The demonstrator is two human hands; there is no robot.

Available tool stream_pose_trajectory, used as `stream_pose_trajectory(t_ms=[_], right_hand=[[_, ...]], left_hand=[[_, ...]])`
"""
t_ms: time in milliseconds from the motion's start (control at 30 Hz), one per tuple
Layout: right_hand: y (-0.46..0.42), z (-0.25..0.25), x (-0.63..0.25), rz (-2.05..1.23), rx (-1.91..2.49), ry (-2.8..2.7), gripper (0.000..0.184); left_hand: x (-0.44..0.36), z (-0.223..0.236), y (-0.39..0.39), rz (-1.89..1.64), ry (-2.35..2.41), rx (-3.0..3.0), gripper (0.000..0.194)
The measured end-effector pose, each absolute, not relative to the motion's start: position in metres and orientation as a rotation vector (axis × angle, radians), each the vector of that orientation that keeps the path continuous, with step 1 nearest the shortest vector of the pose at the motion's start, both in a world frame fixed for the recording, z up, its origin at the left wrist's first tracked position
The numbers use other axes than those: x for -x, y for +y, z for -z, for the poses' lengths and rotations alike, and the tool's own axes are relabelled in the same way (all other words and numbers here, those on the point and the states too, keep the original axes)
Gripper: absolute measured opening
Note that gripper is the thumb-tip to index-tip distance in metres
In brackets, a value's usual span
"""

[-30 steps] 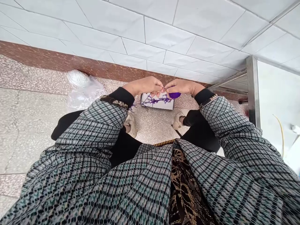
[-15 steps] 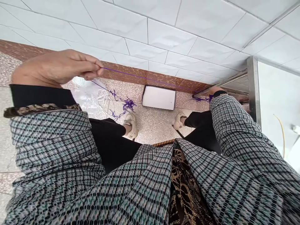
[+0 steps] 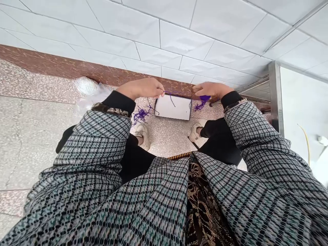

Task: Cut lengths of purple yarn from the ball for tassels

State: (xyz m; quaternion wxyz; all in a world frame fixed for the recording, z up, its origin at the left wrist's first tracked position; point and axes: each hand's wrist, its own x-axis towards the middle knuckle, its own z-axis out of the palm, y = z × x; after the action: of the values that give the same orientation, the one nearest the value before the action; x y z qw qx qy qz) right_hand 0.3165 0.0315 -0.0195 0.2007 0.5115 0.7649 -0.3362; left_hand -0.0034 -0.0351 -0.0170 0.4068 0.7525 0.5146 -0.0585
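Well, the left hand (image 3: 140, 89) and the right hand (image 3: 211, 89) stand apart, reaching out over the floor, with a thin strand of purple yarn (image 3: 176, 92) running between them. The left fingertips (image 3: 161, 91) pinch the strand, while the right hand's fingers close on a soft bunch of it, and a frayed tuft (image 3: 201, 103) dangles beneath them. Directly below the gap sits a shallow white box (image 3: 173, 108) with a dark rim and a smooth face, one loose strand lying across it. A tangled heap of purple yarn (image 3: 140, 115) lies on the speckled terrazzo floor (image 3: 169, 143), just beside the box's left edge and below the left hand. Both hands work close under a brown marble skirting (image 3: 58, 66), topped by white glazed wall tiles (image 3: 159, 37). A crumpled clear plastic bag (image 3: 87, 86) lies against the skirting, well out past the left hand, and a stainless steel post (image 3: 275, 99) rises a fair way beyond the right. Checked woven jacket sleeves (image 3: 107, 136) reach in from below, and cream sneakers (image 3: 142, 136) stand just under the box.
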Motion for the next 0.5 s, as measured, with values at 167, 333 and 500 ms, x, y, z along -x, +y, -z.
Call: stream_pose_trajectory(t_ms=[167, 333, 500], right_hand=[[0.002, 0.026, -0.28, 1.768, -1.333, 2.167, 0.05], [-0.008, 0.026, -0.256, 1.933, -1.185, 2.104, 0.004], [-0.007, 0.015, -0.255, 1.693, -1.336, 2.143, 0.019]], left_hand=[[-0.029, 0.015, -0.046, 0.074, 1.263, -1.842, 0.02], [-0.036, 0.011, -0.053, -0.007, 1.2, -1.742, 0.022], [-0.018, 0.015, -0.047, -0.022, 1.191, -1.752, 0.019]])
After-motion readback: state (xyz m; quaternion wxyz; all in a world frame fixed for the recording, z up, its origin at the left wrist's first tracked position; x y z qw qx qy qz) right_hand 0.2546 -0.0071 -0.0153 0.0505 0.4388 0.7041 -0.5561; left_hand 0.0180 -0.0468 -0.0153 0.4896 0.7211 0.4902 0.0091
